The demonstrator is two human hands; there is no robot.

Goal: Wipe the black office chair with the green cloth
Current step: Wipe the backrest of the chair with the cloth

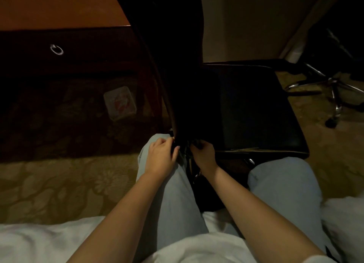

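Note:
The black office chair (pixel 246 105) stands right in front of my knees, its backrest (pixel 173 56) rising up the middle and its seat spreading to the right. My left hand (pixel 161 156) curls its fingers round the backrest's lower left edge. My right hand (pixel 202 154) grips a dark bunched cloth (pixel 194 143) at the joint of backrest and seat. The dim light hides the cloth's colour, and most of it lies under my fingers.
A wooden desk (pixel 59 6) with a ring-pull drawer (pixel 56 49) stands at the left, a clear plastic box (pixel 120 103) on the carpet below it. A second chair's chrome base (pixel 334 89) is at the right. White bedding (pixel 39 241) lies under me.

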